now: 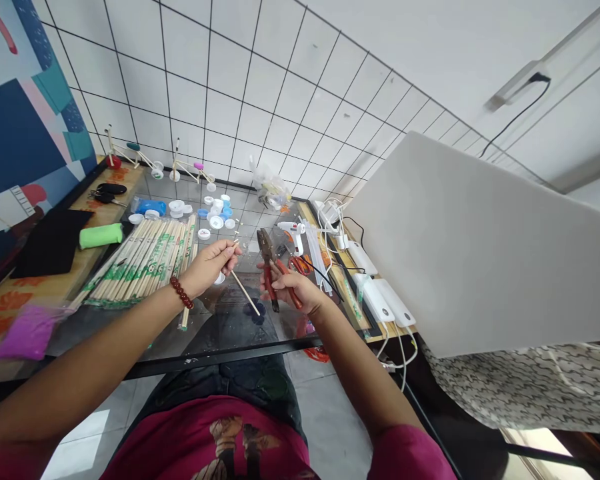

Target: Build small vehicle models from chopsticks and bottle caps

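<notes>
My left hand (pixel 211 268) is closed on a thin wooden chopstick (pixel 245 292), whose lower end slants down to the right over the dark glass table top. In my right hand (pixel 300 291) are combination pliers (pixel 266 245) with red handles, their jaws pointing up and away from me. The pliers are apart from the chopstick. Left of my left hand lies a row of chopsticks in green-printed wrappers (pixel 143 263). Beyond both hands sits a cluster of white and blue bottle caps (pixel 217 212).
A white glue gun (pixel 294 233) and glue sticks (pixel 318 257) lie right of the pliers, near white power strips (pixel 380 300) and cables. Small stick-and-cap models (pixel 190 170) stand at the back. A green roll (pixel 101 235) and purple packet (pixel 25 332) lie left.
</notes>
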Demonstrator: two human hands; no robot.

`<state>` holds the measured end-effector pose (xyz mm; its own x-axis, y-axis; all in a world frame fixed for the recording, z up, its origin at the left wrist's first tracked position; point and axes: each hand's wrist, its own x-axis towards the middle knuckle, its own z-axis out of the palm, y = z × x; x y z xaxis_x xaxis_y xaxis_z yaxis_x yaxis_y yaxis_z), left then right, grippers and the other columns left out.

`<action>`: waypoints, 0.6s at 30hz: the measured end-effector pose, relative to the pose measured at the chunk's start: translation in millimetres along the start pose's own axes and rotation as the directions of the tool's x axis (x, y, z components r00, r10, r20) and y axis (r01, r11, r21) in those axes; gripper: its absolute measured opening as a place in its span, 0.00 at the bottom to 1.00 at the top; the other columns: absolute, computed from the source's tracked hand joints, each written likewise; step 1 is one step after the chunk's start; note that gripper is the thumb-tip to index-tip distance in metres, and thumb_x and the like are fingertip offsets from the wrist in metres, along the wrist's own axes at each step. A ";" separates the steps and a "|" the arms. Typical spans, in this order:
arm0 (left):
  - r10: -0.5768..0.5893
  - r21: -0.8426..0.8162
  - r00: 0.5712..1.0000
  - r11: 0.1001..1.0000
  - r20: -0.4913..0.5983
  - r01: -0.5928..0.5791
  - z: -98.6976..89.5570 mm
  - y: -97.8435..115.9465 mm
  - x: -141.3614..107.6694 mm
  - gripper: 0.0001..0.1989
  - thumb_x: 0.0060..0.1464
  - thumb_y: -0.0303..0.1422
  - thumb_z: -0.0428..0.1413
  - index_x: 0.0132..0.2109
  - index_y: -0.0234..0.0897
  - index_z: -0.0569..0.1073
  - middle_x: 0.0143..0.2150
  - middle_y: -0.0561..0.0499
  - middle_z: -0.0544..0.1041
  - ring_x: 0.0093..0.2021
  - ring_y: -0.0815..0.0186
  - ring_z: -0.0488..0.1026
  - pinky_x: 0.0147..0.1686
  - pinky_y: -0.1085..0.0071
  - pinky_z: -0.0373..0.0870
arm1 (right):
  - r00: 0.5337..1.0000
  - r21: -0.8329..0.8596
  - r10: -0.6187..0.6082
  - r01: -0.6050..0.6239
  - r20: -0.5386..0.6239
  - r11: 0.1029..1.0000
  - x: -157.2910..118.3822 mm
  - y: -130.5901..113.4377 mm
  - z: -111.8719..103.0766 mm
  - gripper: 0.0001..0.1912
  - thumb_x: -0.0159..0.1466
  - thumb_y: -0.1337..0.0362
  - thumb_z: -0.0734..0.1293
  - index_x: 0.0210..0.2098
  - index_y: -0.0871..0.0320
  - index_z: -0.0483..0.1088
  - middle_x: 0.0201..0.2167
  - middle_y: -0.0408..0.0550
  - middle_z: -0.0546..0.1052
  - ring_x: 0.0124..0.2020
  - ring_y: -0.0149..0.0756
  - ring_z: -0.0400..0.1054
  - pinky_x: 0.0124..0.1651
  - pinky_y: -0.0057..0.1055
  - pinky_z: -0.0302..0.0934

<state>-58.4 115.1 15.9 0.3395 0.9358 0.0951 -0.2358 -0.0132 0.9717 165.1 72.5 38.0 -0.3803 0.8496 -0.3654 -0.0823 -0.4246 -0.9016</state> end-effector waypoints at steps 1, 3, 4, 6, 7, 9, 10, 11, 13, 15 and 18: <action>0.000 0.020 1.000 1.000 -0.009 0.000 -0.2 -0.2 -0.1 0.13 0.57 0.42 0.59 0.36 0.35 0.73 0.21 0.56 0.68 0.21 0.72 0.61 0.23 0.75 0.59 | 0.997 0.051 0.036 -0.040 0.065 0.998 -2.7 -0.1 3.0 0.30 0.45 0.67 0.66 0.50 0.54 0.68 0.39 0.45 0.74 0.38 0.39 0.70 0.43 0.37 0.67; -0.041 0.010 0.999 0.999 -0.006 0.041 -1.8 -0.2 -0.4 0.14 0.56 0.43 0.60 0.37 0.35 0.73 0.21 0.55 0.69 0.20 0.72 0.62 0.22 0.75 0.60 | 0.984 0.125 0.082 -0.102 0.161 0.987 -7.1 -0.4 10.4 0.30 0.48 0.65 0.64 0.52 0.54 0.67 0.43 0.50 0.76 0.42 0.43 0.72 0.45 0.43 0.68; -0.082 -0.020 0.997 0.996 0.008 0.082 -2.9 0.1 -0.6 0.14 0.56 0.43 0.60 0.37 0.35 0.73 0.21 0.54 0.71 0.20 0.72 0.63 0.22 0.75 0.61 | 0.978 0.149 0.096 -0.125 0.186 0.981 -8.7 -0.8 14.0 0.31 0.49 0.64 0.63 0.54 0.54 0.66 0.44 0.51 0.76 0.43 0.45 0.72 0.46 0.45 0.68; -0.181 -0.110 0.982 0.977 0.050 0.185 -5.3 1.2 -0.6 0.14 0.56 0.42 0.60 0.38 0.34 0.74 0.24 0.51 0.74 0.21 0.70 0.68 0.24 0.73 0.65 | 0.973 0.175 0.117 -0.153 0.201 0.973 -9.8 -2.2 18.9 0.30 0.52 0.62 0.61 0.55 0.54 0.65 0.45 0.53 0.77 0.45 0.46 0.73 0.46 0.48 0.68; -0.228 -0.156 0.971 0.959 0.068 0.236 -6.3 2.0 -0.6 0.13 0.56 0.40 0.61 0.39 0.34 0.74 0.26 0.49 0.76 0.22 0.68 0.70 0.26 0.72 0.68 | 0.971 0.176 0.123 -0.160 0.203 0.971 -9.5 -2.9 19.9 0.30 0.52 0.62 0.61 0.55 0.54 0.65 0.45 0.53 0.77 0.45 0.46 0.73 0.47 0.49 0.68; -0.298 -0.229 0.951 0.923 0.087 0.310 -7.5 3.5 -0.4 0.10 0.55 0.37 0.61 0.39 0.33 0.74 0.30 0.45 0.79 0.26 0.66 0.74 0.30 0.69 0.72 | 0.968 0.155 0.131 -0.166 0.214 0.974 -7.4 -3.8 19.0 0.28 0.53 0.62 0.62 0.54 0.54 0.64 0.43 0.51 0.76 0.43 0.45 0.73 0.46 0.48 0.68; -0.315 -0.248 0.945 0.912 0.089 0.327 -7.6 4.1 -0.3 0.09 0.55 0.35 0.61 0.38 0.33 0.74 0.31 0.45 0.79 0.27 0.65 0.75 0.31 0.68 0.73 | 0.968 0.140 0.133 -0.165 0.214 0.976 -6.0 -3.7 17.4 0.28 0.52 0.63 0.63 0.53 0.54 0.64 0.40 0.49 0.76 0.41 0.43 0.73 0.46 0.46 0.68; -0.321 -0.253 0.943 0.908 0.088 0.333 -7.4 4.5 -0.3 0.08 0.55 0.35 0.61 0.38 0.33 0.74 0.30 0.45 0.78 0.27 0.66 0.75 0.31 0.69 0.73 | 0.968 0.123 0.132 -0.160 0.212 0.979 -4.8 -3.4 15.5 0.27 0.51 0.64 0.64 0.52 0.54 0.63 0.38 0.46 0.75 0.37 0.40 0.72 0.45 0.45 0.69; -0.305 -0.236 0.948 0.918 0.085 0.317 -6.4 4.8 -0.5 0.08 0.55 0.34 0.61 0.36 0.32 0.75 0.26 0.49 0.75 0.24 0.70 0.70 0.27 0.72 0.69 | 0.973 0.088 0.114 -0.134 0.199 0.987 -3.3 -2.2 11.7 0.27 0.50 0.66 0.65 0.51 0.54 0.64 0.33 0.42 0.73 0.30 0.35 0.69 0.42 0.41 0.69; -0.272 -0.198 0.958 0.938 0.092 0.286 -5.1 4.8 -1.0 0.09 0.54 0.35 0.61 0.34 0.32 0.75 0.22 0.53 0.69 0.20 0.72 0.64 0.23 0.75 0.63 | 0.980 0.042 0.085 -0.094 0.182 0.995 -3.7 -1.9 9.6 0.28 0.49 0.67 0.67 0.50 0.54 0.64 0.31 0.39 0.71 0.27 0.32 0.66 0.39 0.38 0.69; -0.221 -0.118 0.970 0.965 0.100 0.232 -3.1 5.1 -2.0 0.11 0.54 0.38 0.61 0.33 0.33 0.75 0.19 0.56 0.63 0.19 0.73 0.58 0.21 0.76 0.58 | 0.987 -0.095 0.052 -0.038 0.151 0.995 -6.9 -4.5 11.4 0.27 0.49 0.67 0.67 0.49 0.54 0.64 0.32 0.39 0.70 0.28 0.31 0.66 0.34 0.31 0.65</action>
<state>-63.1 114.3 20.0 0.4728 0.8754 -0.1011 -0.2564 0.2464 0.9346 157.6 65.0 47.3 -0.5183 0.7697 -0.3727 0.0197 -0.4250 -0.9050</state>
